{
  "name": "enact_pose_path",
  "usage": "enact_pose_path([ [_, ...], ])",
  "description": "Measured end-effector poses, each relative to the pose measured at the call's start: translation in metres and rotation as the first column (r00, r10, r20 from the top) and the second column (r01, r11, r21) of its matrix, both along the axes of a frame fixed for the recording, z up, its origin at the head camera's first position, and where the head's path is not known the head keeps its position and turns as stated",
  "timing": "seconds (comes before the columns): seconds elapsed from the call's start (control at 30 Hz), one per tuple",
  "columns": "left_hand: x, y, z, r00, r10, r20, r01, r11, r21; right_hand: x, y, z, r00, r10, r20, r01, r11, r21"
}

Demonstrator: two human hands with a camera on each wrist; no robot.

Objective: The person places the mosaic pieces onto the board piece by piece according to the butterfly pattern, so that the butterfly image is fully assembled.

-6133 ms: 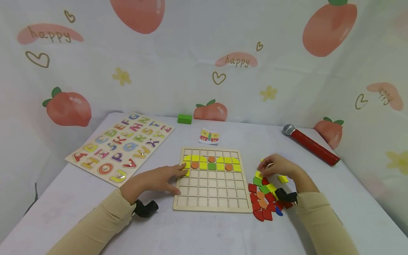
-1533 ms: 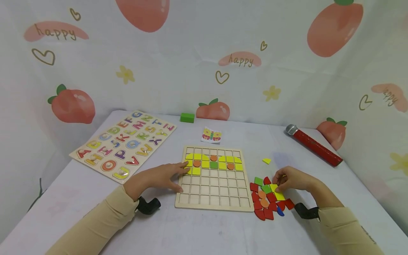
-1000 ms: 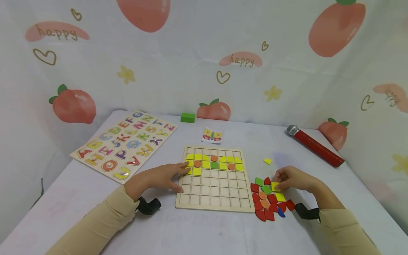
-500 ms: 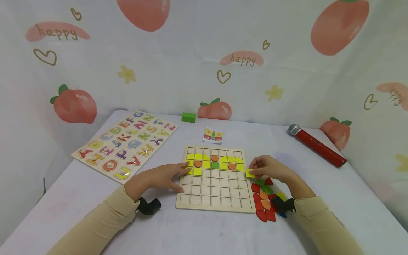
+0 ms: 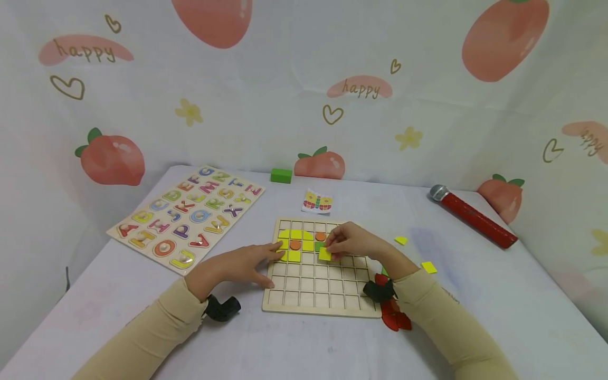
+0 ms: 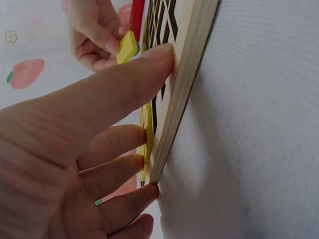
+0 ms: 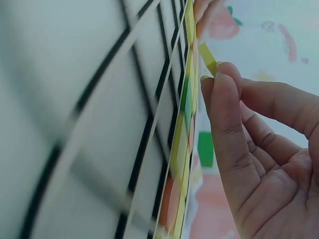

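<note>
My right hand (image 5: 353,243) pinches a yellow square tile (image 5: 325,254) between thumb and fingertips, just above the wooden grid board (image 5: 307,298). In the right wrist view that tile (image 7: 207,59) stands clear of the board's surface. My left hand (image 5: 242,265) rests on the board's left edge with fingers spread, its thumb (image 6: 158,53) on the rim. Yellow tiles (image 5: 294,256), orange discs (image 5: 295,245) and a green square (image 5: 319,246) fill cells in the upper rows. My right hand hides the right part of those rows.
Loose red tiles (image 5: 396,320) lie right of the board, partly under my right wrist. Two yellow pieces (image 5: 429,267) lie farther right. A butterfly picture card (image 5: 317,202), green block (image 5: 281,176), alphabet board (image 5: 187,219) and red microphone (image 5: 472,216) stand around the board.
My right hand picked a yellow square from the loose pile and carried it left over the board. Earlier, a yellow square was added in the third row. The left hand stays put.
</note>
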State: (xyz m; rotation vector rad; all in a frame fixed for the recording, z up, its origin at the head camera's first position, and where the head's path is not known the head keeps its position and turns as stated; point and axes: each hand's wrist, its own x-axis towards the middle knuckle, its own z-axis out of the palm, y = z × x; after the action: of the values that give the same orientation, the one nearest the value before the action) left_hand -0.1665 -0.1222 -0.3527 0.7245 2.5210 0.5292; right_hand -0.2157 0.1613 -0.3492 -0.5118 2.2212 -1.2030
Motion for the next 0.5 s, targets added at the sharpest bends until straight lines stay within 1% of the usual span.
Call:
enact_pose_path([
  [0.1,0.000,0.000,0.000,1.000,-0.002,-0.002,0.002,1.000,-0.002,-0.002,-0.014,0.001,1.000,0.022,0.022,-0.021,1.000,-0.012],
  [0.23,0.001,0.000,0.001,1.000,-0.007,-0.004,0.007,1.000,-0.002,-0.005,-0.029,0.000,0.999,0.041,0.020,-0.041,0.999,0.013],
  [0.37,0.001,0.000,0.002,1.000,-0.006,0.002,0.006,1.000,0.001,-0.006,-0.037,-0.001,0.998,0.057,-0.026,-0.054,0.995,0.079],
  [0.5,0.001,-0.001,0.002,1.000,-0.001,0.005,0.001,1.000,0.000,-0.005,-0.040,0.001,0.990,0.080,-0.112,-0.062,0.985,0.159],
])
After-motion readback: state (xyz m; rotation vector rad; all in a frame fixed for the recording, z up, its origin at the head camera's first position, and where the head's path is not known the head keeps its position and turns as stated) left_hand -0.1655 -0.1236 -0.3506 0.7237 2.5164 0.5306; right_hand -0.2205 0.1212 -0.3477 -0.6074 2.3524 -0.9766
